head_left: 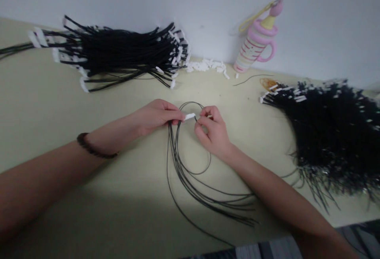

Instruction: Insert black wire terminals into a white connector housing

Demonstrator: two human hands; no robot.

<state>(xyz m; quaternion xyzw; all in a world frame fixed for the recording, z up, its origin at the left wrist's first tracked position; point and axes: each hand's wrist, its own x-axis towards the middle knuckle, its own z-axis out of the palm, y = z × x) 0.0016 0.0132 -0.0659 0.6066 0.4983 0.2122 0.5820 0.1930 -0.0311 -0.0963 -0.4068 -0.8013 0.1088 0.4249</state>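
Observation:
My left hand (162, 117) pinches a small white connector (190, 116) between thumb and fingers, along with the upper ends of several thin black wires (185, 180). Those wires hang from it and sweep down to the right over the table. Close by on the right, my right hand (212, 128) is closed on the end of one black wire (195, 119), which meets the right end of the connector. That wire curves in a loop between the two hands. Whether its tip sits inside the connector is too small to tell.
Bundled black wires with white connectors (118, 51) lie at the back left. Loose white connectors (206, 65) are piled beside them. A pink bottle (252, 49) stands against the wall. A large heap of black wires (335, 132) covers the right side of the pale table (124, 195).

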